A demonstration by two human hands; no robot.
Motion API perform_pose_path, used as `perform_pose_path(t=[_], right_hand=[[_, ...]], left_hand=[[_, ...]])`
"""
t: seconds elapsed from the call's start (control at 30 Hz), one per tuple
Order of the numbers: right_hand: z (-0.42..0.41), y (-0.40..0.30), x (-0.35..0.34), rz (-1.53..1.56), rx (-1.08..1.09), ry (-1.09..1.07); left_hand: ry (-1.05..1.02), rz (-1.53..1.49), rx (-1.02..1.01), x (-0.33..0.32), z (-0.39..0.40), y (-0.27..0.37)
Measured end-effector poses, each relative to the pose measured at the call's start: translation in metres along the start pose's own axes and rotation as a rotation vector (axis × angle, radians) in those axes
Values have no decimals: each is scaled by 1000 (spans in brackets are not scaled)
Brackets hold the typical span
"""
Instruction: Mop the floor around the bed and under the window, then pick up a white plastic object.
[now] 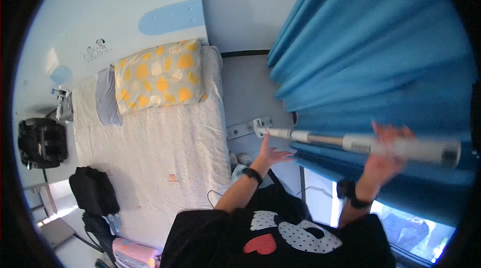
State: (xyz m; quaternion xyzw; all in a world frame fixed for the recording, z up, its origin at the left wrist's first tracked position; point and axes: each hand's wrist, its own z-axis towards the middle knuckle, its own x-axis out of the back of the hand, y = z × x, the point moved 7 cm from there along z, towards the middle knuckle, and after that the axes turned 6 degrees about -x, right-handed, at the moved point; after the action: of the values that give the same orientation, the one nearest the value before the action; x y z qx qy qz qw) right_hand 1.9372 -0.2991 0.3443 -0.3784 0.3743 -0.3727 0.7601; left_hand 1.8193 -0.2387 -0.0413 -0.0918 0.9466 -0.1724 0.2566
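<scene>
My right hand (389, 155) grips the thick white body of a telescoping pole (325, 140), which lies nearly level across the view. The body bears a printed label. A narrower metal-coloured section runs left from it to a white bracket-like head (259, 128). Just below that head, my left hand (271, 154) is spread with its fingers apart. Its index fingertip reaches the pole's thin end; whether it touches cannot be told. Blur softens the right hand and the thick end of the pole. Behind them hangs a blue curtain (375, 54).
To the left stands a bed (165, 155) with a yellow-patterned pillow (159, 76). A power strip (240, 129) sits beyond the pole's head. A black bag (94, 191) rests at the bed's far left edge, with a black chair-like object (43, 143) past it. Folded pink bedding (133, 249) lies lower left.
</scene>
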Motion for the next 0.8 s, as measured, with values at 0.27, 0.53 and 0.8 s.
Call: perform_pose_path(t=[0.27, 0.53, 0.8], right_hand=[[-79, -115, 35, -92, -36, -547], [-178, -133, 95, -283, -23, -69], [-306, -26, 155, -379, -1179, 116]], left_hand=[[-405, 424, -451, 20, 121, -6], [-184, 342, -370, -12, 118, -5], [40, 573, -611, 16, 180, 117]])
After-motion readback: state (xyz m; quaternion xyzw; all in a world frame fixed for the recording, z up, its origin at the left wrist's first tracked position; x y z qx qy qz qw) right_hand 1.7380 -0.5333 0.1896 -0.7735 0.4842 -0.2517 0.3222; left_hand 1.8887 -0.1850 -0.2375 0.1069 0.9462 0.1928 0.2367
